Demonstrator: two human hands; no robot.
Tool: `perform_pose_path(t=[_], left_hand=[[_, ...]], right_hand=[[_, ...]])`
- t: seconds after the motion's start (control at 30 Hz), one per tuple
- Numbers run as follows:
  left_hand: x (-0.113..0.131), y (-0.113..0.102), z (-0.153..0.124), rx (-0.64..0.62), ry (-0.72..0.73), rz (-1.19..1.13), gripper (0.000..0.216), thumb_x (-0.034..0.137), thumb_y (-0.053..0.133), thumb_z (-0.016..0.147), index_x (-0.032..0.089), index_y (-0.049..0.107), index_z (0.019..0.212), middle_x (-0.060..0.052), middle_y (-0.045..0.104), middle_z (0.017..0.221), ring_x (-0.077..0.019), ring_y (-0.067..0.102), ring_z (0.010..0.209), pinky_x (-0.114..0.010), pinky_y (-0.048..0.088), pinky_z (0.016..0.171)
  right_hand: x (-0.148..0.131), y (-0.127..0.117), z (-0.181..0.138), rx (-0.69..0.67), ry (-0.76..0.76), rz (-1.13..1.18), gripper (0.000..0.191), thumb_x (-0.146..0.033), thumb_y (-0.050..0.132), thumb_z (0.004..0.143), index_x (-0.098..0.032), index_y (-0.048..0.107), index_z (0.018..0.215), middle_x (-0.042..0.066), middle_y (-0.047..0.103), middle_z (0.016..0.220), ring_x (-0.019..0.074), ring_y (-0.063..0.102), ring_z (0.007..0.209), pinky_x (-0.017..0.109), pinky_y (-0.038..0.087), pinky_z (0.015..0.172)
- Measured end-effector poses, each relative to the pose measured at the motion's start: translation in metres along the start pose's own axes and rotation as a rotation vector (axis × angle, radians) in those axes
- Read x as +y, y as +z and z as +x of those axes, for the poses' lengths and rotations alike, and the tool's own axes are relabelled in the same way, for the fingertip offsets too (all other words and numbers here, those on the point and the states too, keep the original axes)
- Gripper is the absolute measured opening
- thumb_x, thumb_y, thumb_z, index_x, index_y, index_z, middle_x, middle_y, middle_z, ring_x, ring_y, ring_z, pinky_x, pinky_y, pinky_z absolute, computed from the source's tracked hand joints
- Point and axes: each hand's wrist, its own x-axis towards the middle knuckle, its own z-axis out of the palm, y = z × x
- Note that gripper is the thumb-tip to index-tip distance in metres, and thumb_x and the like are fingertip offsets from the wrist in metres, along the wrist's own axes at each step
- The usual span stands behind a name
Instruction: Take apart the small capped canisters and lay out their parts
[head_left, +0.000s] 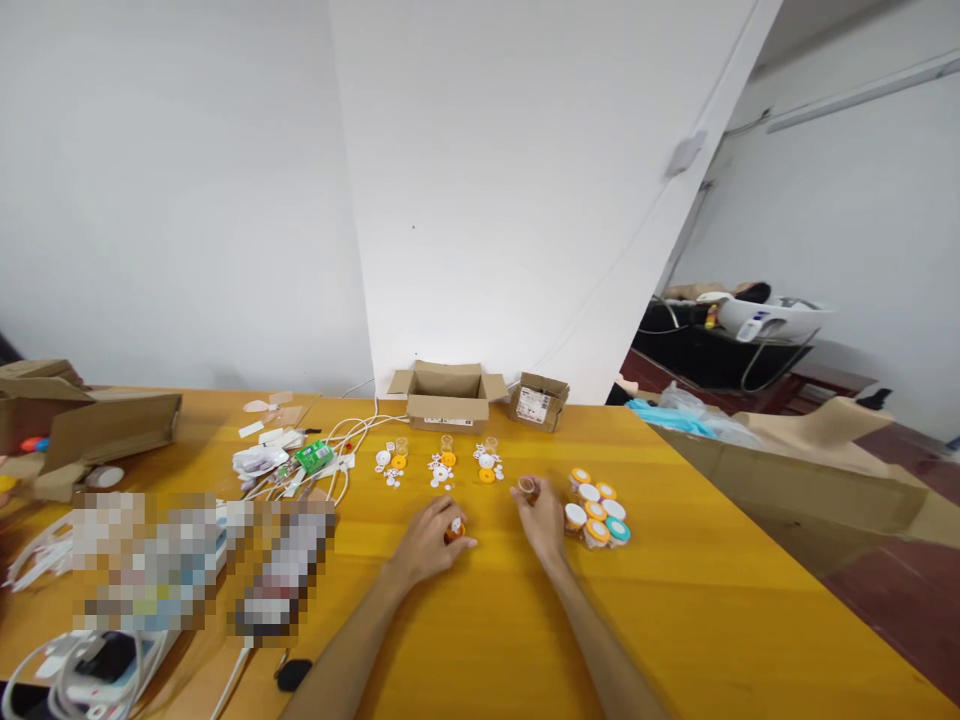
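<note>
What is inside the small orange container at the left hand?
Something white shows at the top of the orange container. The left hand covers part of its side; whatever lies deeper cannot be seen.

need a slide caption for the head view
Left hand around a small orange container; right hand holding a small cup beside lidded jars.

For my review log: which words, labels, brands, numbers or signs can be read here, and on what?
No text is readable.
White label on the small cardboard box: blurred.
Label strip on the open cardboard box: too small.
Green packet: any print too blurred.
Pixelated patches at picture left: masked.
Lidded jars: any print too small.
</note>
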Motion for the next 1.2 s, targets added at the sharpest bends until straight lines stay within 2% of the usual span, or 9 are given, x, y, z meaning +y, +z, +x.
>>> perform_pose_path(t=[0.13,0.3,0.43,0.57,0.7,0.97,1.07,1.13,1.2], left_hand=[[0.002,0.000,0.000,0.018,-0.002,-0.024,0.010,0.031,0.062,0.083,0.022,0.063,0.088,-0.003,0.062,0.091,-0.0202,0.058,0.083,-0.030,0.045,0.079],[0.001,-0.002,0.002,0.061,-0.038,-0.032,0.007,0.027,0.058,0.084,0.022,0.062,0.084,-0.003,0.061,0.088,-0.0192,0.058,0.080,-0.030,0.044,0.076],[-0.004,-0.002,0.002,0.086,-0.067,-0.013,0.010,0.029,0.058,0.083,0.022,0.062,0.079,-0.002,0.060,0.082,-0.0187,0.057,0.077,-0.028,0.042,0.072],[-0.006,0.001,0.002,0.062,-0.078,-0.004,0.012,0.030,0.057,0.085,0.022,0.062,0.078,-0.001,0.061,0.077,-0.0173,0.055,0.071,-0.028,0.040,0.068],[-0.003,0.004,0.002,0.048,-0.087,0.000,0.011,0.028,0.053,0.085,0.022,0.062,0.081,-0.001,0.062,0.076,-0.0166,0.054,0.069,-0.027,0.039,0.067],[0.001,0.004,0.001,0.060,-0.068,-0.029,0.011,0.025,0.051,0.084,0.022,0.061,0.080,-0.001,0.063,0.075,-0.0169,0.054,0.069,-0.027,0.038,0.066],[0.000,0.004,0.001,0.065,-0.068,-0.044,0.012,0.026,0.050,0.084,0.022,0.060,0.080,-0.001,0.063,0.074,-0.0171,0.054,0.067,-0.028,0.039,0.064],[-0.001,0.005,0.001,0.074,-0.066,-0.053,0.012,0.026,0.050,0.084,0.022,0.060,0.080,-0.001,0.063,0.074,-0.0171,0.055,0.066,-0.028,0.039,0.064],[-0.002,0.006,0.001,0.091,-0.058,-0.065,0.012,0.027,0.050,0.084,0.022,0.061,0.080,-0.001,0.063,0.073,-0.0170,0.055,0.066,-0.028,0.040,0.064]], right_hand=[[-0.008,-0.005,0.008,0.000,-0.097,-0.083,0.023,-0.029,0.052,0.079,-0.019,0.064,0.096,0.009,0.066,0.090,0.0246,0.063,0.079,0.036,0.049,0.079],[-0.032,-0.012,0.018,-0.109,-0.062,-0.453,0.028,-0.022,0.050,0.087,-0.017,0.060,0.112,0.013,0.063,0.102,0.0259,0.064,0.088,0.034,0.048,0.077],[-0.052,-0.016,0.026,-0.183,-0.029,-0.715,0.027,-0.014,0.040,0.092,-0.014,0.058,0.112,0.016,0.061,0.105,0.0257,0.065,0.089,0.033,0.047,0.073],[-0.060,-0.013,0.036,-0.232,-0.036,-0.819,0.032,-0.008,0.036,0.090,-0.013,0.060,0.111,0.020,0.059,0.109,0.0266,0.065,0.095,0.034,0.048,0.075],[-0.055,-0.005,0.049,-0.245,0.026,-0.774,0.035,-0.006,0.037,0.089,-0.013,0.060,0.114,0.019,0.058,0.111,0.0249,0.066,0.092,0.033,0.049,0.073],[-0.036,0.018,0.065,-0.110,0.076,-0.560,0.032,-0.012,0.038,0.090,-0.013,0.056,0.116,0.016,0.058,0.104,0.0245,0.065,0.085,0.036,0.050,0.076],[-0.025,0.025,0.054,-0.019,0.013,-0.437,0.037,-0.015,0.039,0.088,-0.012,0.049,0.123,0.019,0.054,0.115,0.0261,0.063,0.089,0.039,0.051,0.078],[-0.015,0.029,0.040,0.074,-0.106,-0.270,0.043,-0.018,0.041,0.086,-0.014,0.043,0.129,0.020,0.050,0.122,0.0277,0.062,0.094,0.043,0.051,0.081],[-0.006,0.029,0.021,0.094,-0.196,-0.148,0.045,-0.025,0.043,0.087,-0.016,0.041,0.131,0.018,0.048,0.125,0.0290,0.059,0.103,0.046,0.050,0.087]])
